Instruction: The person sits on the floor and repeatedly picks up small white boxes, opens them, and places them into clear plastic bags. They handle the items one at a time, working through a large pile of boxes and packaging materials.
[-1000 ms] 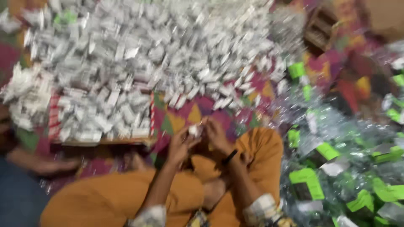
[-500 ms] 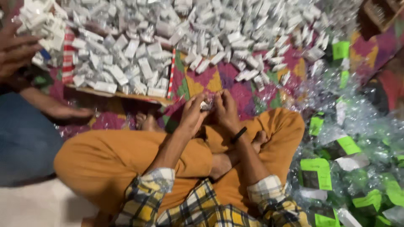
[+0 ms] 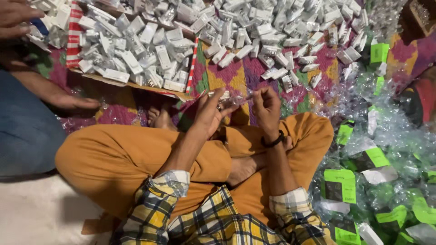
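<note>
I sit cross-legged in orange trousers (image 3: 136,154) and a yellow checked shirt. My left hand (image 3: 211,111) and my right hand (image 3: 267,106) are raised together in front of my knees. Between their fingers they hold a small clear plastic packet (image 3: 236,99) with a small white part in it. A black band circles my right wrist (image 3: 274,140). Just beyond my hands lies a big heap of small white plug-like parts (image 3: 218,31) on a patterned cloth.
A flat cardboard sheet (image 3: 131,84) carries part of the white heap. Clear packets with green cards (image 3: 363,181) pile up on my right. Another person in blue sits at left, one hand (image 3: 68,102) on the cloth, the other hand (image 3: 16,18) over the heap.
The view has tipped down and pulled back, showing more of my lap and shirt. My hands stay together on the packet. The other person's hand now rests on the cloth.
</note>
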